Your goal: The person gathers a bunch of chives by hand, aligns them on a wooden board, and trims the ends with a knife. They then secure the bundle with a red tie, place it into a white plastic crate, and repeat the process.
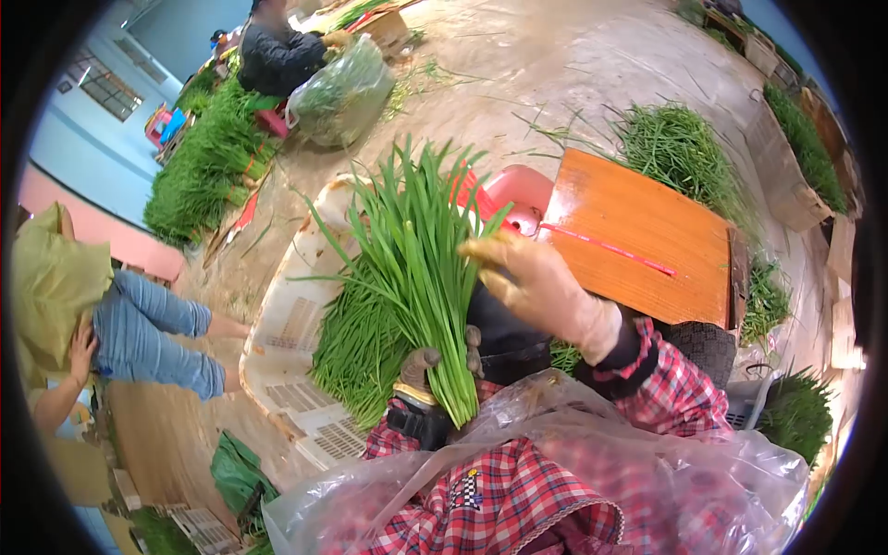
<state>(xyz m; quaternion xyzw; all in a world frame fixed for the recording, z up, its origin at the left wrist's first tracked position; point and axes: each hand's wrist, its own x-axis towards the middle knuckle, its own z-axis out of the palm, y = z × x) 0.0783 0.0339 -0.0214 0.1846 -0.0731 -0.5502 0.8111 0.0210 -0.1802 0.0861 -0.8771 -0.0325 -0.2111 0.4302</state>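
A bunch of long, flat green leaves, which look like garlic chives (421, 268), stands upright in front of me with the leaf tips fanned out at the top. My left hand (422, 368), in a dark grey glove, is wrapped round its lower part. My right hand (550, 291), in a pale, yellow-stained glove, is at the bunch's right side. Its fingers are apart, and the fingertips reach the leaf edges. Behind the bunch, a white plastic crate (291, 342) holds more chives (356, 347).
To the right lie an orange-brown wooden board (638, 240) with a red stick (610, 248) on it and a pink basin (521, 194). Loose greens (680, 153) cover the floor beyond. A person in jeans (153, 319) stands left; another (282, 55) sits by a plastic bag of greens (342, 92).
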